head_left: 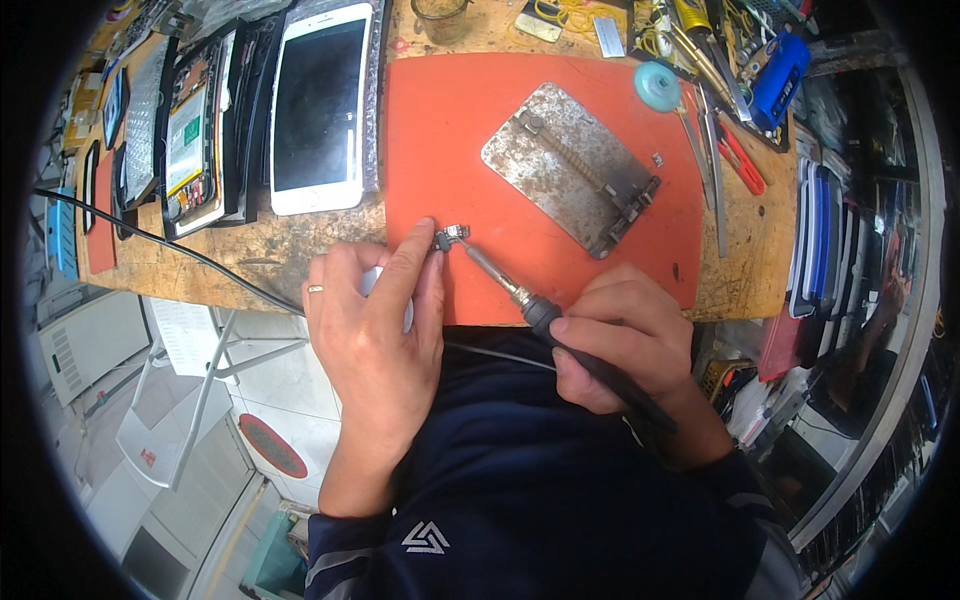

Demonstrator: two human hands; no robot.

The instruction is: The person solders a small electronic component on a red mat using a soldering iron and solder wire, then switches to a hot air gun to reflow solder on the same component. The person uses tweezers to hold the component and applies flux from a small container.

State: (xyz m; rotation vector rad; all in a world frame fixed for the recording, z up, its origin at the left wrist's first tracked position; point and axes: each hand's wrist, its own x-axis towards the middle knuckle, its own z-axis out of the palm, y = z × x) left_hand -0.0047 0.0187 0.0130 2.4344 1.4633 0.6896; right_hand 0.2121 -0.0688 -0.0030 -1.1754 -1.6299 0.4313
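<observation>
Your left hand (375, 320) is curled, with the thumb and pointing finger nearly together. Their tips pinch the left end of a small metal part (453, 235). A white thing (408, 317) shows behind those fingers, but most of it is hidden. Your right hand (635, 335) is closed around the black handle of a soldering iron (543, 312), with the thumb below it and the fingers over the top.

The small part seems to lie mostly side to side, and its free end points right. It is too tiny to tell more. The iron slants: its thin tip points up and left, and the fat end of its handle points down and right.

The small part sits just past your left fingertips, over the orange mat (430, 130) on the bench (742, 280). The iron's tip is right beside it, but you cannot tell if they touch. The iron runs out of your right hand on both sides, and its tip is well away from your right fingers.
</observation>
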